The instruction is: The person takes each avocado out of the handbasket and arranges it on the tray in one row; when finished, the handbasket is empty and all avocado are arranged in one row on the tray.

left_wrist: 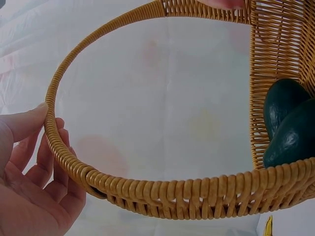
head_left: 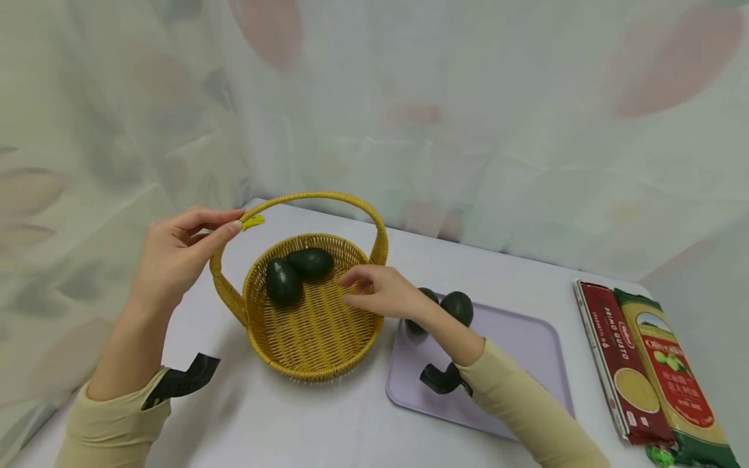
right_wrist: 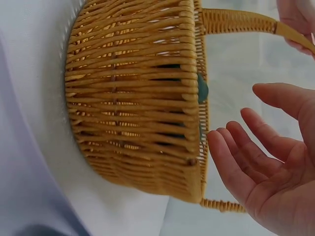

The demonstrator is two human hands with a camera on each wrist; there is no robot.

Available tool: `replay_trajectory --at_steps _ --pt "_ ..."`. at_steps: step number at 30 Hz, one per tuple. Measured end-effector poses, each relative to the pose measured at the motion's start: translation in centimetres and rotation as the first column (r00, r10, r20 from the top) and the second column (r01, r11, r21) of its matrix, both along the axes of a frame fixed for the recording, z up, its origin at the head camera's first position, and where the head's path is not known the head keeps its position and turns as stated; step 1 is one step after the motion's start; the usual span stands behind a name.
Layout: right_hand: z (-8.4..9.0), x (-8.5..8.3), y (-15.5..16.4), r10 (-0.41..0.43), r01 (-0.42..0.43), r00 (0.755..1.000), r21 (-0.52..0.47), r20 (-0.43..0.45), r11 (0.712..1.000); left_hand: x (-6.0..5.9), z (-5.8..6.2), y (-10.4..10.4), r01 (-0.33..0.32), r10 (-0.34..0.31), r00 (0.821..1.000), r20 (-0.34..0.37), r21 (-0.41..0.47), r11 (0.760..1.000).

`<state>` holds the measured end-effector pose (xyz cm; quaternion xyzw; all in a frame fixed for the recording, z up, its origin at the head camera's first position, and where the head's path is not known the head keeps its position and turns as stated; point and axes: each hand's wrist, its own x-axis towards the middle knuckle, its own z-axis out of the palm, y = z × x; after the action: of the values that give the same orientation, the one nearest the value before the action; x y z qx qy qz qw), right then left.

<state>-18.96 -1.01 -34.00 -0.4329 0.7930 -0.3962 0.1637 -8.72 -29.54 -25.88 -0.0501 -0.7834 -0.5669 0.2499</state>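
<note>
1. Steadying the wicker basket point(head_left: 313, 325) by its arched handle point(head_left: 328, 196): left hand point(head_left: 175, 253) pinches the handle's left side between thumb and fingers, seen close in the left wrist view point(left_wrist: 34, 187).
2. Right hand point(head_left: 383, 292) hovers over the basket's right rim, fingers relaxed and spread, holding nothing; the right wrist view point(right_wrist: 266, 162) shows the empty palm just beside the rim, apart from the weave.
3. Basket sits on the white table point(head_left: 281, 416), with 2 avocados point(head_left: 295, 273) inside, touching each other, toward the back-left of its floor.
4. 2 more avocados point(head_left: 456, 307) lie right of the basket on the lilac tray point(head_left: 526, 351), partly hidden behind the right wrist.
5. Judgement: keep the pinch low and firm so the basket does not tip or slide while the other hand works near the rim; the fruit looks round and would likely roll if the basket tilts.
6. Judgement: the right hand should clear the basket's rim and handle before swinging toward the tray; the handle arch is the main snag.
7. Edges: tray nearly touches the basket's right side; the curtain point(head_left: 468, 130) hangs just behind the basket.
8. Open room: bare table in front of the basket and to its left; 2 pasta packets point(head_left: 649, 370) lie well right of the basket, beyond the tray, near the table's right edge.
9. Small yellow tag point(head_left: 253, 222) sits on the handle by the left thumb.
</note>
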Motion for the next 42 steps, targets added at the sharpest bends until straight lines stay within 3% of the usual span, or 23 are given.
replay_trajectory --at_steps 10,20,31,37,42 --pt "-0.3 -0.6 -2.9 0.103 -0.102 0.995 0.043 -0.012 0.994 -0.1 -0.1 0.1 0.017 -0.017 1.000 -0.024 0.022 1.000" --pt "0.3 -1.6 -6.0 0.144 -0.146 0.989 0.212 0.026 0.966 -0.1 -0.1 0.0 0.045 -0.042 0.998 -0.050 0.057 0.997" --pt "0.2 -2.6 -9.3 0.088 -0.124 0.987 0.296 0.133 0.947 0.0 0.0 0.2 0.025 -0.024 0.999 -0.043 0.027 0.999" --pt "0.1 -2.9 -10.3 0.099 -0.131 0.989 0.326 0.112 0.936 0.0 0.0 0.2 0.026 -0.024 0.999 -0.039 0.037 0.999" --pt "-0.4 -3.0 -10.9 0.144 -0.170 0.985 0.349 0.099 0.922 0.0 0.0 0.3 0.013 -0.013 0.999 -0.032 -0.008 1.000"
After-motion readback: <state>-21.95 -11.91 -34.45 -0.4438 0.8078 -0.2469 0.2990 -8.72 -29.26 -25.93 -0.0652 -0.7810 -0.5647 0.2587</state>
